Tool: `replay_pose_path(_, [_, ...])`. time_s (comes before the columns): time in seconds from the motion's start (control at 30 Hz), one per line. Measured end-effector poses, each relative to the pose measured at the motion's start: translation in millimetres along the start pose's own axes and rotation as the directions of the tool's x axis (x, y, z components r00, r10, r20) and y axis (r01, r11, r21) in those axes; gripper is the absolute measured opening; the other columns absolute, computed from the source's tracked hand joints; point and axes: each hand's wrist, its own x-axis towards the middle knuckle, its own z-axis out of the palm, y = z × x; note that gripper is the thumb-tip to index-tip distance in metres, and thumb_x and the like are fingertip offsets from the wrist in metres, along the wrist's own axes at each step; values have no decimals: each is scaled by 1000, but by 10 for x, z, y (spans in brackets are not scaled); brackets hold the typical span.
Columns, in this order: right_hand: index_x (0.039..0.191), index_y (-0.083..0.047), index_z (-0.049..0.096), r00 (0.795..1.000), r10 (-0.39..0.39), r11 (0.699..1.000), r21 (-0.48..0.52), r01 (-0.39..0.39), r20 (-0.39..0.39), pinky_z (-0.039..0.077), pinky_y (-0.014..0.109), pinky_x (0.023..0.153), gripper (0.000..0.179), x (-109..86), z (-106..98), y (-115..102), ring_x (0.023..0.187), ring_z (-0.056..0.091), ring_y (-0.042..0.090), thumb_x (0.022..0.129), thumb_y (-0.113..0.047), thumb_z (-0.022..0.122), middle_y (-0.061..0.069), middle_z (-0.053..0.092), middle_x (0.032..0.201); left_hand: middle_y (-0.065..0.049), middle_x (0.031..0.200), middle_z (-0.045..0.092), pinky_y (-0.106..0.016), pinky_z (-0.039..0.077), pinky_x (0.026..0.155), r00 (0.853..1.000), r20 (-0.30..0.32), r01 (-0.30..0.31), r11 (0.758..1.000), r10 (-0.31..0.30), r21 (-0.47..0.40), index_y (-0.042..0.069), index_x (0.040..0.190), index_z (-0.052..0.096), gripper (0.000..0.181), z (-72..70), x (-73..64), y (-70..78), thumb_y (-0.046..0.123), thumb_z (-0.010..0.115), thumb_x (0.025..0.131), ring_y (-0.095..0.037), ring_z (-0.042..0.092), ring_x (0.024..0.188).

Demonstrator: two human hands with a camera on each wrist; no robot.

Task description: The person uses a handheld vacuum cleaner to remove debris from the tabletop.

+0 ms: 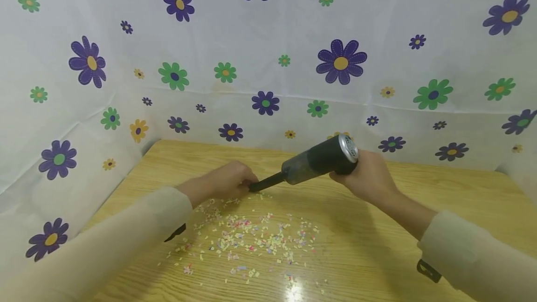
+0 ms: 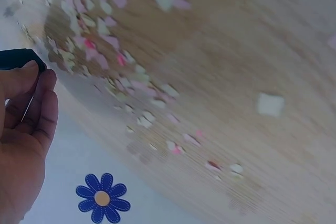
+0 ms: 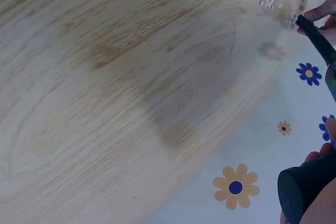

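A black handheld vacuum cleaner [image 1: 327,157] with a smoky clear dust cup and a silver end cap tilts down to the left above the wooden table [image 1: 419,209]. My right hand [image 1: 371,178] grips its handle, also visible at the right wrist view's lower right corner. With thumb and fingers my left hand [image 1: 228,180] pinches the tip of the narrow black nozzle [image 1: 268,181]. In the left wrist view that nozzle tip [image 2: 23,59] shows between thumb and fingertips. Small pastel paper bits [image 1: 272,241] lie scattered beneath and in front of the nozzle.
White sheeting [image 1: 293,27] printed with purple, green and yellow flowers rises behind the table and along its sides. A bright light reflection sits at the table's near edge. Several paper bits spread left under my left sleeve [image 1: 138,223].
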Motion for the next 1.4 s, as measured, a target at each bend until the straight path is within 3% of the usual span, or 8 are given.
replay_pose_path(0.23, [111, 5, 67, 1000, -5, 1000, -25, 4, -6, 56, 50, 77, 47, -57, -86, 104, 82, 71, 34, 74, -18, 84, 21, 74, 96, -3, 85, 74, -31, 59, 79, 999, 19, -39, 999, 38, 26, 7, 94, 78, 23, 48, 112, 76, -8, 65, 81, -13, 68, 77])
replay_pose_path(0.43, [118, 4, 64, 1000, -3, 1000, -21, 3, 15, 56, 54, 81, 54, -109, -187, 176, 90, 70, 39, 75, -19, 84, 24, 73, 102, -4, 87, 75, -32, 59, 82, 998, 27, -59, 998, 58, 26, 6, 96, 77, 22, 73, 183, 172, -7, 67, 81, -16, 69, 80])
replay_pose_path(0.63, [110, 5, 65, 1000, 0, 999, -40, 0, 14, 55, 53, 79, 49, -135, -236, 187, 86, 70, 37, 73, -20, 86, 23, 73, 97, -3, 87, 75, -31, 58, 82, 997, 43, -63, 998, 62, 30, 7, 94, 78, 21, 104, 208, 212, -5, 67, 81, -15, 70, 80])
replay_pose_path(0.9, [111, 3, 69, 997, -79, 997, -22, 79, -21, 56, 50, 75, 48, -73, -92, 95, 81, 71, 33, 73, -20, 87, 20, 75, 94, -1, 81, 72, -31, 58, 78, 999, 44, -32, 999, 30, 42, 7, 90, 78, 22, 33, 54, 139, -8, 66, 80, -11, 64, 74])
replay_pose_path(1.07, [111, 3, 69, 997, -80, 997, 7, 80, 6, 56, 49, 76, 46, -82, -80, 46, 82, 71, 32, 74, -19, 86, 20, 75, 96, 0, 84, 74, -31, 58, 81, 999, 46, -11, 1000, 11, -10, 9, 93, 78, 21, 25, -61, 148, -6, 68, 83, -12, 68, 78])
replay_pose_path(1.27, [108, 2, 69, 995, -94, 996, 4, 94, 29, 54, 43, 71, 45, -98, -122, 71, 76, 68, 26, 72, -18, 87, 17, 75, 92, 1, 84, 75, -27, 58, 79, 997, 52, -45, 996, 49, -74, 10, 93, 78, 22, 24, -153, 217, -4, 66, 82, -8, 68, 77])
replay_pose_path(1.4, [102, 0, 71, 992, -124, 992, -17, 125, 38, 48, 35, 64, 39, -93, -116, 64, 66, 59, 19, 72, -18, 87, 11, 74, 84, 1, 85, 76, -24, 58, 78, 996, 53, -62, 994, 67, -95, 9, 93, 79, 21, 5, -191, 228, -4, 67, 82, -7, 70, 78])
